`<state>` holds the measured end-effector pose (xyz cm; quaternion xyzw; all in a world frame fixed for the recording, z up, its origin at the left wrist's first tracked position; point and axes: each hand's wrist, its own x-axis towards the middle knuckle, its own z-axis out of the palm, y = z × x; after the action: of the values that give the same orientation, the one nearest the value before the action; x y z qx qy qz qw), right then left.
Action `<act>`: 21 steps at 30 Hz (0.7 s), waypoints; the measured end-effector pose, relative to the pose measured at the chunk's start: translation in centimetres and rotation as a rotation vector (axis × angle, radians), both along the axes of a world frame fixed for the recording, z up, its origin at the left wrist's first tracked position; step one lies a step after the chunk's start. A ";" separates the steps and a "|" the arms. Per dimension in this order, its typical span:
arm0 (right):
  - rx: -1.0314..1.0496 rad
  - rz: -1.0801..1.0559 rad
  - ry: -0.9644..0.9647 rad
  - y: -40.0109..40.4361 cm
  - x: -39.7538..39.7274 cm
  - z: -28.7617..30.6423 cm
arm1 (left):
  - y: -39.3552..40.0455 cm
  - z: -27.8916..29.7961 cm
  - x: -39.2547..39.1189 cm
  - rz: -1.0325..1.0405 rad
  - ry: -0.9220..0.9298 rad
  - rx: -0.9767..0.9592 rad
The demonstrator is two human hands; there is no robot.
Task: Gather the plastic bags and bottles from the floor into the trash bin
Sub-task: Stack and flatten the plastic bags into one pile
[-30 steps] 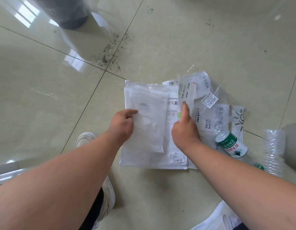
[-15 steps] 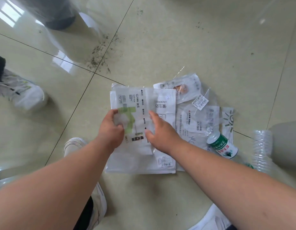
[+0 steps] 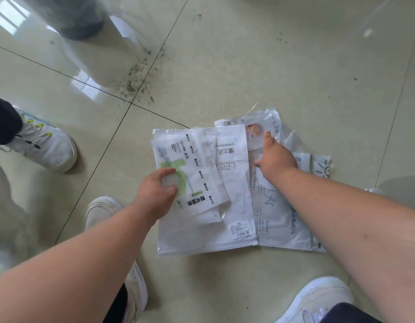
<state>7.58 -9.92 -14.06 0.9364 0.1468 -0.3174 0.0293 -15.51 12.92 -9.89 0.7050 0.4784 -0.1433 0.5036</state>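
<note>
Several flat plastic bags lie overlapped on the tiled floor. My left hand [image 3: 157,194] grips the left edge of a green-printed bag [image 3: 192,173], thumb on top; this bag rests on a large white bag [image 3: 234,206]. My right hand [image 3: 274,157] reaches to the right with fingers spread, touching a small clear bag [image 3: 257,129] with something orange inside. Under that arm lie a bigger clear bag [image 3: 281,220] and a sun-printed bag [image 3: 323,169]. A bit of a clear bottle [image 3: 374,190] peeks out beyond my right forearm. The dark trash bin [image 3: 78,19], wrapped in a clear liner, stands at the top left.
Another person's white shoe [image 3: 46,148] and dark trouser leg are at the left. My own white shoes [image 3: 101,213] [image 3: 318,297] flank the bags at the bottom. Dark crumbs [image 3: 136,82] are scattered near the tile joint between bags and bin.
My right hand has left the middle of the stack and moved right onto the clear bags. The green-labelled bottle is now hidden behind my right forearm. My left hand still holds the green-printed bag.
</note>
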 end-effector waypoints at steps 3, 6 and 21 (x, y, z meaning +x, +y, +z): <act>-0.046 0.039 -0.089 0.4 -0.7 0.9 | 0.1 0.1 0.4 0.015 -0.042 -0.010; 0.103 -0.298 -0.176 0.7 -0.3 2.5 | 0.3 0.4 0.7 0.013 -0.070 -0.009; 0.747 -0.687 0.820 11.0 -12.4 5.6 | 0.0 1.4 1.3 0.101 -0.198 -0.121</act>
<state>-4.86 1.07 -8.43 0.6801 -0.0610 -0.5680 -0.4594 -14.24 12.88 -8.47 0.6591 0.4515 -0.0761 0.5966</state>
